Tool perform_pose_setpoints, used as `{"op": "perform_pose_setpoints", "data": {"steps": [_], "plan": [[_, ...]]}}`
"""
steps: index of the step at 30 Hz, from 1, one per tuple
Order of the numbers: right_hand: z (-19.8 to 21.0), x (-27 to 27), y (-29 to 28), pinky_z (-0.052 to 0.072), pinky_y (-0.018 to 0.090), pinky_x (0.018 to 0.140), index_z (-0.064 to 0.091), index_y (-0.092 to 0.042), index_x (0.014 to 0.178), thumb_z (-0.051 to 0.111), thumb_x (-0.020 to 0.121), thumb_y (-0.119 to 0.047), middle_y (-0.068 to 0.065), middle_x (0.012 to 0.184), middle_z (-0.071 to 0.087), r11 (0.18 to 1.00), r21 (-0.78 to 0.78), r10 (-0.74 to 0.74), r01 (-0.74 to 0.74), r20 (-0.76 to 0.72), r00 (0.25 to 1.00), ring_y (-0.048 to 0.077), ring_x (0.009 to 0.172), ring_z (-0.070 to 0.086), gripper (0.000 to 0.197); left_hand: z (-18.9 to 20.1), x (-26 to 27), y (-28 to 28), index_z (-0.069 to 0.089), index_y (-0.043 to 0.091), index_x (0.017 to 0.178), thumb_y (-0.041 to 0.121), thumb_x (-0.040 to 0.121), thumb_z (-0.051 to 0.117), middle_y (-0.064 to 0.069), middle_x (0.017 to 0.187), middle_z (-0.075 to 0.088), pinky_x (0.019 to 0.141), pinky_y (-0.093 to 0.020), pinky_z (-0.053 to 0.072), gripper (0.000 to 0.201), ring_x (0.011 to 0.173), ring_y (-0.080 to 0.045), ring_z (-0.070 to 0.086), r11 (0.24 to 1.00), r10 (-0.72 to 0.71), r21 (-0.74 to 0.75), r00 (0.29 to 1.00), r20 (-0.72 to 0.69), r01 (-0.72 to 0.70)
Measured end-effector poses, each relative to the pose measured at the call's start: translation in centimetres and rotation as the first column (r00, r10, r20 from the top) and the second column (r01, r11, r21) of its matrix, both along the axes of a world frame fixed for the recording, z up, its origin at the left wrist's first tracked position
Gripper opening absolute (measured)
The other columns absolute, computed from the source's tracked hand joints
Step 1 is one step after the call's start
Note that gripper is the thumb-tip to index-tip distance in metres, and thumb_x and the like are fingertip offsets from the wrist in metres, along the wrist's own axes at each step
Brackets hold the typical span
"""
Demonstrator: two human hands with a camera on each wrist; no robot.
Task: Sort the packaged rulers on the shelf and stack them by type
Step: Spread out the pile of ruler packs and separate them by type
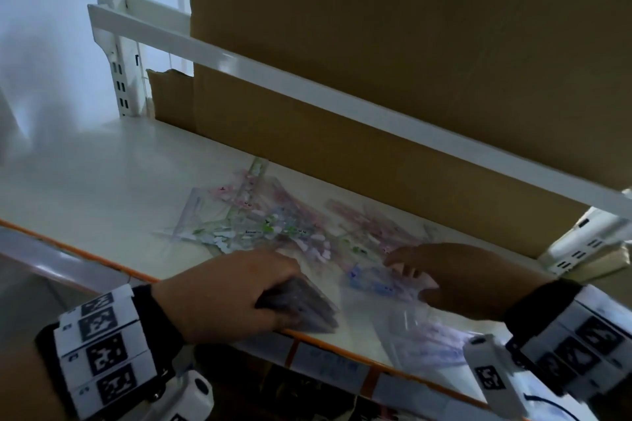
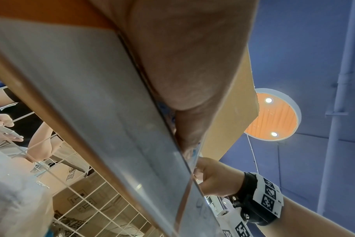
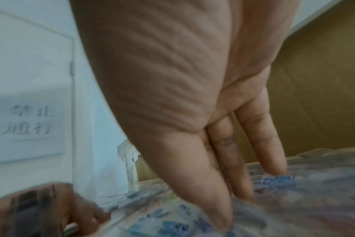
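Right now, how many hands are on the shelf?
2. The left hand grips a dark bundle of packaged rulers at the shelf's front edge; the right hand reaches flat onto the loose ruler packs beside it.

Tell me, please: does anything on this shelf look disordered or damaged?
Yes. The packaged rulers lie scattered and crossing at mixed angles, not stacked. The cardboard sheet at the back has a torn top edge. The left hand grips one bundle at the shelf edge.

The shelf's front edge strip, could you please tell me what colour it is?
Orange; the edge strip runs along the front of the white shelf, clearest in the head view.
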State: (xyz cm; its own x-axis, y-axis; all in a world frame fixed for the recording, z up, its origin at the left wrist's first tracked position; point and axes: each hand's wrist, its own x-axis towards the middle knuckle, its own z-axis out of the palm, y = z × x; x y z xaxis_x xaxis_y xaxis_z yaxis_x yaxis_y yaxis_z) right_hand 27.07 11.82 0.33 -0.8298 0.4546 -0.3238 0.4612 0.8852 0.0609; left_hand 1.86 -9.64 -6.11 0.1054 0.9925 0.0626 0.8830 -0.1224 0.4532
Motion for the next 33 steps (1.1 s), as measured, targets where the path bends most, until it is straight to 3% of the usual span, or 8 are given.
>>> {"op": "perform_pose_setpoints", "data": {"steps": [3, 8, 14, 20, 23, 25, 30, 33], "plan": [[0.5, -0.2, 0.6, 0.046, 0.017, 0.078, 0.036, -0.058, 0.128, 0.055, 0.092, -0.024, -0.021, 0.104, 0.062, 0.995, -0.054, -0.079, 0.078, -0.014, 0.997, -0.004, 0.087, 0.056, 0.053, 0.0, 0.1, -0.1, 0.054, 0.017, 0.115, 0.07, 0.083, 0.042, 0.006, 0.1, 0.056, 0.081, -0.035, 0.046, 0.063, 0.089, -0.009, 0.053, 1.0, 0.006, 0.003, 1.0, -0.017, -0.006], [1.0, 0.5, 2.4, 0.053, 0.034, 0.082, 0.045, -0.04, 0.131, 0.057, 0.09, -0.012, -0.003, 0.094, 0.065, 0.972, -0.027, -0.234, 0.234, 0.019, 0.972, 0.014, 0.084, 0.062, 0.051, 0.0, 0.0, -0.1, 0.054, 0.015, 0.116, 0.067, 0.084, 0.047, -0.002, 0.114, 0.059, 0.087, -0.04, 0.046, 0.061, 0.102, -0.017, 0.056, 1.0, 0.006, -0.004, 1.0, -0.007, -0.006], [0.9, 0.0, 2.8, 0.045, 0.024, 0.082, 0.042, -0.036, 0.135, 0.058, 0.092, -0.034, -0.003, 0.117, 0.058, 0.961, 0.187, -0.229, 0.203, 0.127, 0.965, 0.014, 0.098, 0.056, 0.046, 0.0, 0.1, -0.1, 0.053, 0.018, 0.117, 0.073, 0.079, 0.036, 0.003, 0.11, 0.058, 0.084, -0.038, 0.047, 0.07, 0.098, -0.015, 0.056, 1.0, 0.008, 0.013, 0.999, -0.035, -0.007], [0.1, -3.6, -1.9, 0.044, 0.031, 0.098, 0.043, -0.039, 0.14, 0.058, 0.091, -0.044, -0.009, 0.137, 0.051, 1.0, -0.004, -0.006, 0.006, 0.066, 0.998, 0.012, 0.116, 0.052, 0.052, -0.3, 0.0, -0.1, 0.053, 0.019, 0.118, 0.076, 0.078, 0.034, 0.006, 0.105, 0.059, 0.084, -0.038, 0.048, 0.073, 0.095, -0.012, 0.056, 0.999, 0.018, 0.037, 0.998, -0.052, -0.016], [-0.3, -3.9, -3.7, 0.041, 0.037, 0.105, 0.029, -0.037, 0.149, 0.054, 0.092, -0.053, -0.007, 0.147, 0.042, 0.999, -0.006, 0.053, -0.052, 0.154, 0.987, 0.017, 0.128, 0.046, 0.064, -0.2, 0.1, -0.1, 0.052, 0.026, 0.102, 0.069, 0.083, 0.044, 0.01, 0.089, 0.053, 0.075, -0.034, 0.047, 0.047, 0.081, -0.004, 0.051, 0.999, 0.0, 0.054, 1.0, -0.029, 0.002], [0.0, -4.0, -4.1, 0.041, 0.037, 0.105, 0.034, -0.038, 0.146, 0.052, 0.093, -0.05, -0.008, 0.145, 0.045, 0.997, -0.035, 0.067, -0.062, 0.153, 0.986, 0.016, 0.127, 0.047, 0.058, 0.0, 0.3, -0.2, 0.044, 0.03, 0.088, 0.063, 0.086, 0.051, 0.011, 0.08, 0.045, 0.068, -0.031, 0.044, 0.034, 0.073, -0.004, 0.046, 0.998, -0.005, 0.067, 1.0, -0.026, 0.007], [0.6, -5.3, -3.1, 0.047, 0.028, 0.091, 0.048, -0.038, 0.134, 0.059, 0.094, -0.037, -0.009, 0.131, 0.056, 0.998, 0.04, 0.042, -0.043, 0.028, 0.999, 0.01, 0.109, 0.056, 0.041, -0.2, 0.2, -0.1, 0.049, 0.028, 0.098, 0.064, 0.086, 0.052, 0.011, 0.084, 0.05, 0.07, -0.029, 0.045, 0.038, 0.076, -0.004, 0.048, 0.999, 0.009, 0.051, 0.999, -0.033, -0.007], [0.4, -7.6, -1.1, 0.048, 0.037, 0.095, 0.046, -0.033, 0.138, 0.067, 0.09, -0.032, -0.002, 0.135, 0.053, 0.994, 0.098, 0.043, -0.049, 0.063, 0.997, 0.018, 0.114, 0.054, 0.053, -0.2, 0.1, -0.1, 0.05, 0.026, 0.098, 0.065, 0.086, 0.048, 0.007, 0.088, 0.053, 0.069, -0.029, 0.044, 0.04, 0.077, -0.006, 0.05, 0.999, -0.001, 0.044, 1.0, -0.022, 0.002]]}}
